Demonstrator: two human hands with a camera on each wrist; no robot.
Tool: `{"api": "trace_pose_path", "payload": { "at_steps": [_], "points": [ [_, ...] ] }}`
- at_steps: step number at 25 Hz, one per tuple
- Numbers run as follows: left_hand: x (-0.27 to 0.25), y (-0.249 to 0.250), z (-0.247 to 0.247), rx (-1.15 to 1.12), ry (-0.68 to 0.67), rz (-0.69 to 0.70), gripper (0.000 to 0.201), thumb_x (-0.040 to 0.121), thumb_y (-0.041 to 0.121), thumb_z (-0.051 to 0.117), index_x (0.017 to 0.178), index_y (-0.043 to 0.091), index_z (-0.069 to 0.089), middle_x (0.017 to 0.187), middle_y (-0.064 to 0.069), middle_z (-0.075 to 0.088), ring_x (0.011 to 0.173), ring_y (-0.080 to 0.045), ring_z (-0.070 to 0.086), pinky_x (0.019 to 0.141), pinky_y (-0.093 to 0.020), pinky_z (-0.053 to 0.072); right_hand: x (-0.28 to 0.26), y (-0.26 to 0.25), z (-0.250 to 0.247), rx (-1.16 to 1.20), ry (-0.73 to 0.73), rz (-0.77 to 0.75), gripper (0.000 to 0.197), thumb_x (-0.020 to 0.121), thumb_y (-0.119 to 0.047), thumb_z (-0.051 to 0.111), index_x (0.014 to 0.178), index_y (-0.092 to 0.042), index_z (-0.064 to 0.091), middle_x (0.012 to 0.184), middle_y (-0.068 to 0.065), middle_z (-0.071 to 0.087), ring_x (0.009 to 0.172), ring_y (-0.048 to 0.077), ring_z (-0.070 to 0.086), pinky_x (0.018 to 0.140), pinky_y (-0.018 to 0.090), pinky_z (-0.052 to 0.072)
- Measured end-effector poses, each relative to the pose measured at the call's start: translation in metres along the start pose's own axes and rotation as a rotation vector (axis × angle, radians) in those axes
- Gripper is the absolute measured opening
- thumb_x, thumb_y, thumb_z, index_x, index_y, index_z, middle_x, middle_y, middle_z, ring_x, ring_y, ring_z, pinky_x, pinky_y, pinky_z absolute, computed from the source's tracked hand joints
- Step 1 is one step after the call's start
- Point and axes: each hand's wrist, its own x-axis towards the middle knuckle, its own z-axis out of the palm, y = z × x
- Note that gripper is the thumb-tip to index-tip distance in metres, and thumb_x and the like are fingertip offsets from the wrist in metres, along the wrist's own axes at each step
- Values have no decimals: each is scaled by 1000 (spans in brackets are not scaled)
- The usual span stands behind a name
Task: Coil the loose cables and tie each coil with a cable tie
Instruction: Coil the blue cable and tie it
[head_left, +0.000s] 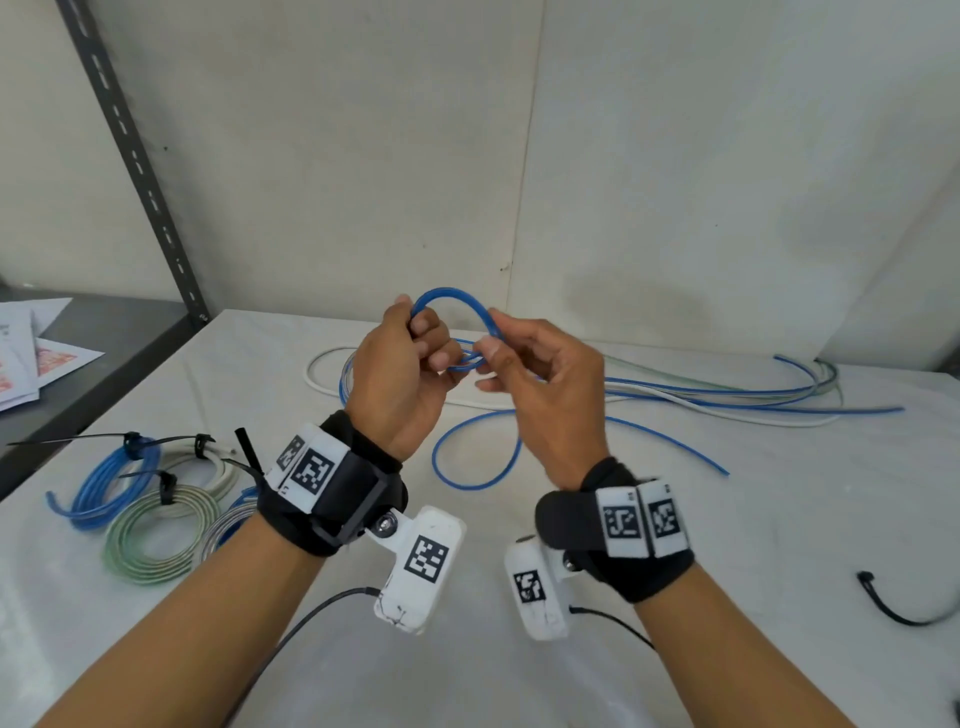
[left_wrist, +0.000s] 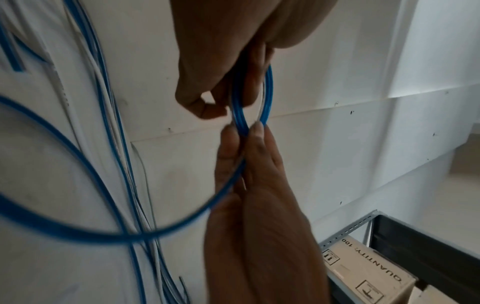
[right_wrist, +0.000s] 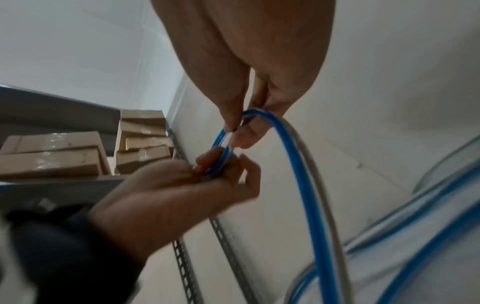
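Observation:
I hold a loose blue cable (head_left: 448, 292) above the white table (head_left: 675, 545). My left hand (head_left: 431, 343) has its fingers curled round a small coil of it (left_wrist: 240, 115). My right hand (head_left: 491, 345) pinches the same cable between thumb and forefinger, right beside the left hand. In the right wrist view the right hand (right_wrist: 235, 131) comes in from the top and the left hand (right_wrist: 221, 164) from the lower left. The cable's slack hangs below my hands, forms a wide loop (head_left: 470, 487) on the table, and trails away to the right.
Several tied coils lie at the left: blue (head_left: 104, 488), green (head_left: 156, 540) and white (head_left: 218, 467). Loose blue and white cables (head_left: 727, 400) sprawl along the back. A black cable tie (head_left: 893, 613) lies at the right. A metal shelf (head_left: 104, 332) with papers stands left.

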Motion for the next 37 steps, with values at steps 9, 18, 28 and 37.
{"api": "trace_pose_path", "payload": {
  "at_steps": [9, 18, 28, 37],
  "points": [
    [-6, -3, 0, 744, -203, 67, 49, 108, 21, 35, 59, 21, 38, 54, 11, 31, 47, -8, 28, 59, -29, 35, 15, -20, -36, -368, -305, -73, 20, 93, -11, 70, 108, -21, 77, 92, -6, 76, 85, 13, 69, 64, 26, 59],
    [-5, 0, 4, 379, -38, 88, 44, 110, 24, 31, 66, 18, 31, 56, 4, 19, 46, -11, 20, 57, -29, 34, 0, -12, -4, 7, -39, 45, 14, 99, -10, 61, 110, -5, 68, 100, 12, 75, 87, 21, 75, 58, 28, 58],
    [-5, 3, 6, 269, -35, 79, 44, 110, 27, 29, 67, 19, 30, 54, 5, 19, 46, -11, 19, 52, -26, 42, -4, -12, -1, 63, -23, 97, 13, 89, -10, 74, 100, -6, 68, 92, 11, 77, 84, 25, 75, 57, 28, 56],
    [-5, 25, -14, 850, -335, 233, 24, 91, 21, 69, 105, 2, 74, 90, -20, 73, 85, -29, 74, 73, -35, 61, 15, -27, -35, -169, -132, -16, 10, 88, -8, 75, 92, -15, 70, 83, 7, 78, 72, 22, 75, 58, 29, 56]
  ]
}}
